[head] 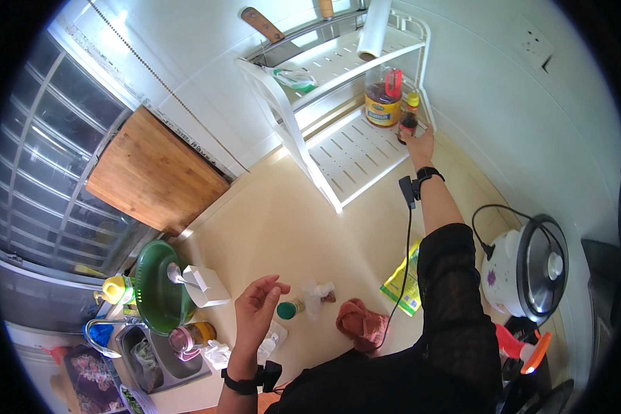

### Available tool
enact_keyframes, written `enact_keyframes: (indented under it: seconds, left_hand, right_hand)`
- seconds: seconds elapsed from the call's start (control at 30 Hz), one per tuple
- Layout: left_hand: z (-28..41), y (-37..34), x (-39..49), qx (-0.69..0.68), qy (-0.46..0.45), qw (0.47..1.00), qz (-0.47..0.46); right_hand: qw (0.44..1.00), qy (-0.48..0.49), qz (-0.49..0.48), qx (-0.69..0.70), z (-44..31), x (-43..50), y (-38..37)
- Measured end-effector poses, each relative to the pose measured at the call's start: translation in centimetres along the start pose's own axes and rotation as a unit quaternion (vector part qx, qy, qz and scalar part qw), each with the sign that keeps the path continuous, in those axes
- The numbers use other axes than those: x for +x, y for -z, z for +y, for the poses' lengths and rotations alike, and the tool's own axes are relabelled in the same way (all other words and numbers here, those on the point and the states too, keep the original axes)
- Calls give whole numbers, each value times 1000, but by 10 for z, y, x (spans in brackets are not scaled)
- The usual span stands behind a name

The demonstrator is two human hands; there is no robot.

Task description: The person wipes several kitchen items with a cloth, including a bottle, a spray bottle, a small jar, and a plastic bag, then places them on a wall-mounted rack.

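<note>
My right hand (pixel 420 146) reaches to the right end of a white slotted rack's (pixel 359 150) lower shelf. Its fingers are around the lower part of a small dark sauce bottle (pixel 409 119) with a yellow cap. Beside that bottle stands a large plastic jug (pixel 383 106) with a red handle, a yellow label and dark liquid. My left hand (pixel 256 313) hovers over the counter with nothing in it, fingers loosely bent and thumb apart. Close to it lie a green-capped jar (pixel 290 309) and a small clear plastic bag (pixel 318 300).
A reddish cloth (pixel 362 323) and a yellow-green packet (pixel 404 284) lie near my body. A cable hangs from my right wrist. At right is a rice cooker (pixel 522 266). Leftward are a cutting board (pixel 158 173), green basin (pixel 158 290) and sink (pixel 178 357). A cleaver (pixel 264 26) hangs behind the rack.
</note>
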State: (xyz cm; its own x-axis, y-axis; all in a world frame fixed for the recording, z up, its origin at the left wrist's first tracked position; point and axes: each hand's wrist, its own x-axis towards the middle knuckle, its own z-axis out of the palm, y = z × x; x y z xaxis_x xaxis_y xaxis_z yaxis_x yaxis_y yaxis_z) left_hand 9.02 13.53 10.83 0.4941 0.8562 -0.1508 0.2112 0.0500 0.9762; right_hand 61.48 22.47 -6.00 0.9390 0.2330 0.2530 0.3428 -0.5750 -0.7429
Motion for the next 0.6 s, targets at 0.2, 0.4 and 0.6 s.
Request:
enact_keyframes:
  seconds: [0.2, 0.4, 0.6]
  left_hand:
    - [-8, 7, -9, -46, -58, 997, -31]
    - [-29, 11, -25, -81, -87, 990, -80]
    - [-46, 7, -43, -114, -106, 979, -132]
  right_hand:
    - [997, -25, -15, 72, -13, -26, 47]
    - [987, -35, -84, 132, -23, -105, 103]
    - [978, 66, -178, 82, -30, -261, 203]
